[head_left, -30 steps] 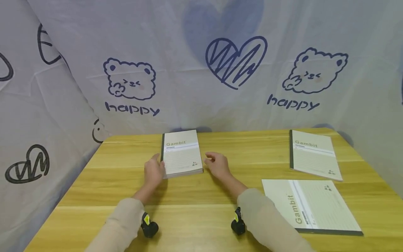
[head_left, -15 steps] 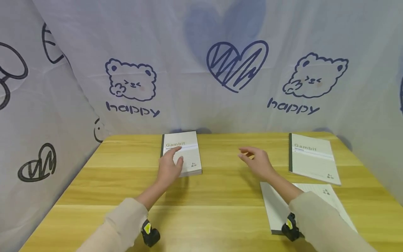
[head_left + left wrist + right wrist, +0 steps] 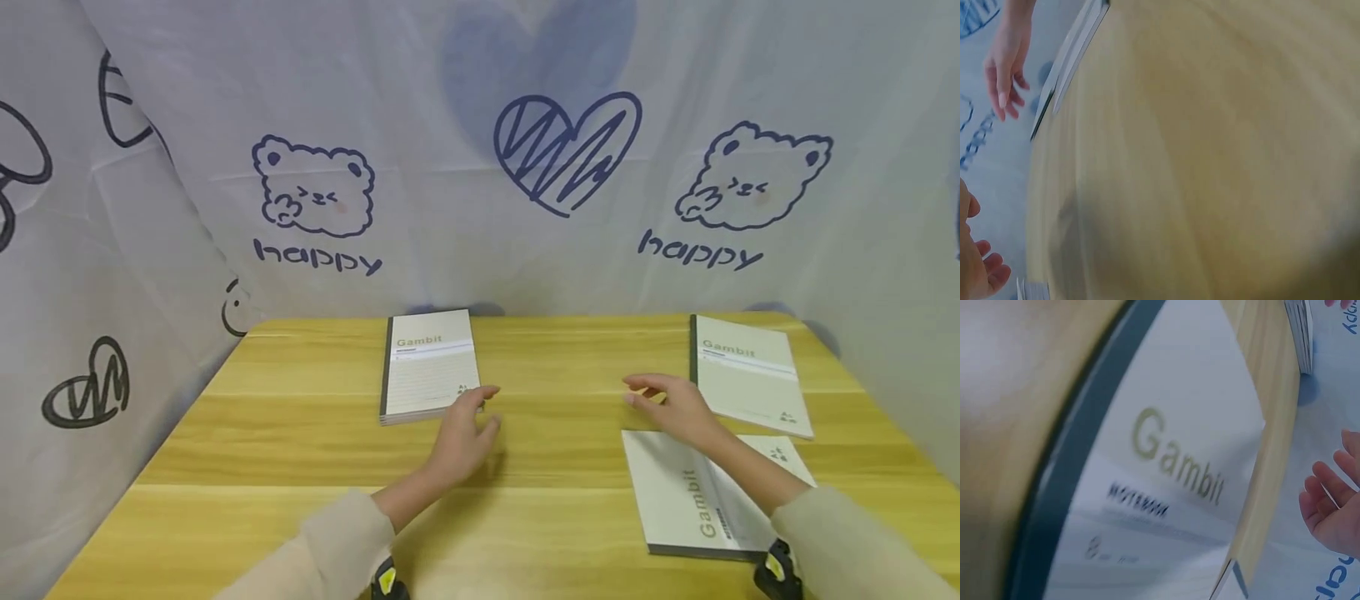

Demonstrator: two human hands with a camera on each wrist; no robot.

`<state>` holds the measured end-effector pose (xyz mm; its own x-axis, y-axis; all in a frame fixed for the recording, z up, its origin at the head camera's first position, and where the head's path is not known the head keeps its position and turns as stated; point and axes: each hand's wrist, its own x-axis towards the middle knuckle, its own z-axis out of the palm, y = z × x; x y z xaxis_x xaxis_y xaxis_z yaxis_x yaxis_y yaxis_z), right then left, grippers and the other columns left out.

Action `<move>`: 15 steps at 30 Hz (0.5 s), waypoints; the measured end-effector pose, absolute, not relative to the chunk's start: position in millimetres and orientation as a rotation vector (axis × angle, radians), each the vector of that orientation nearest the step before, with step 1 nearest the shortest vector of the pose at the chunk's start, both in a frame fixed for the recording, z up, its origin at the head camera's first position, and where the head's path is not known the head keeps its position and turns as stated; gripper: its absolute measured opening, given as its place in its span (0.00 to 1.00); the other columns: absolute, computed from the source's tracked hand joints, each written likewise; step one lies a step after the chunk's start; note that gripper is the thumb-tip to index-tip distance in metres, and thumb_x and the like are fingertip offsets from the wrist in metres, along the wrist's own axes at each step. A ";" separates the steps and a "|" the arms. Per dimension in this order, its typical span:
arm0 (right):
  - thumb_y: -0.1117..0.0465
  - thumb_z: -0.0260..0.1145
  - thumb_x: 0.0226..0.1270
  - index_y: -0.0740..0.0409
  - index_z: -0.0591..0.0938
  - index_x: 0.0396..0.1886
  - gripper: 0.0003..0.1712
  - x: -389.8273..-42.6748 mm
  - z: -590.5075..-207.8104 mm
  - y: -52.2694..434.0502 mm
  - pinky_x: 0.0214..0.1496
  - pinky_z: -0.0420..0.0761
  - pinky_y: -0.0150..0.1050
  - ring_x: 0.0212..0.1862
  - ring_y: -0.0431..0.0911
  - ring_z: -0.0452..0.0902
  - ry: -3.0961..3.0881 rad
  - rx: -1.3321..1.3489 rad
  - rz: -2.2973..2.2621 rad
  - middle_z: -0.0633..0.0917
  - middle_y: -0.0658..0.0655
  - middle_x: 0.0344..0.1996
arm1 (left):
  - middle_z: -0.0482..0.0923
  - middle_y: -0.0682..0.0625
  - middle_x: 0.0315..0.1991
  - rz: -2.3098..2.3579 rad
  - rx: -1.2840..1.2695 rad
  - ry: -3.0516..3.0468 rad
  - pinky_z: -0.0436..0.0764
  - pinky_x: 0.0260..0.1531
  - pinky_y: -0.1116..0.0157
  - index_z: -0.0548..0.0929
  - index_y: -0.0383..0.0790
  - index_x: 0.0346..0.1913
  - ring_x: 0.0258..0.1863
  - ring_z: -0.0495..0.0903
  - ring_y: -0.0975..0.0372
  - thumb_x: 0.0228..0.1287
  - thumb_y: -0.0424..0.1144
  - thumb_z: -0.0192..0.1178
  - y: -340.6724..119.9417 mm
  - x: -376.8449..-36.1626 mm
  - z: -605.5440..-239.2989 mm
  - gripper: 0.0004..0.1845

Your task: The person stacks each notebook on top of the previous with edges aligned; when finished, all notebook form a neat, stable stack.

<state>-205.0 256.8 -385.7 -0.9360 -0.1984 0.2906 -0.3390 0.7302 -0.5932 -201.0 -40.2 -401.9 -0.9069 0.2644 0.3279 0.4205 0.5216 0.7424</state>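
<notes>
A stack of several white Gambit notebooks [image 3: 429, 375] with dark spines lies at the back left of the table, its edges lined up. My left hand [image 3: 459, 442] hovers off the stack's front right corner, fingers relaxed and holding nothing. My right hand [image 3: 678, 410] hangs over the far edge of a notebook turned sideways [image 3: 667, 500], its fingers loosely bent and nothing in them. Behind it lies another Gambit notebook [image 3: 750, 379], spine to the left. In the right wrist view the sideways notebook's cover [image 3: 1179, 381] fills the middle, with the right hand [image 3: 1335, 512] beyond it.
The wooden table [image 3: 300, 517] has a pale grain and reaches back to a white cloth [image 3: 450, 225] printed with bears and hearts. More of this cloth hangs at the left side. Black wrist cameras [image 3: 778, 571] sit under both sleeves.
My left hand has left the stack's left edge and crossed to its front right corner. The right hand has moved away rightward, over the sideways notebook. The notebooks lie where they were.
</notes>
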 end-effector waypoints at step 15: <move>0.58 0.66 0.60 0.66 0.80 0.49 0.20 -183.7 -395.3 322.2 0.33 0.75 0.29 0.39 0.25 0.71 -2.801 0.390 0.921 0.83 0.66 0.46 | 0.75 0.44 0.50 -1.187 -0.937 -2.741 0.77 0.45 0.70 0.72 0.35 0.58 0.48 0.76 0.57 0.65 0.36 0.56 7.1 -159.3 -422.7 0.20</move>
<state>-183.7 322.2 -395.3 -0.9517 -0.1937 0.2381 -0.2972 0.7754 -0.5571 -159.3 7.1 -422.7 -0.8209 0.5197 0.2367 0.5282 0.5335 0.6606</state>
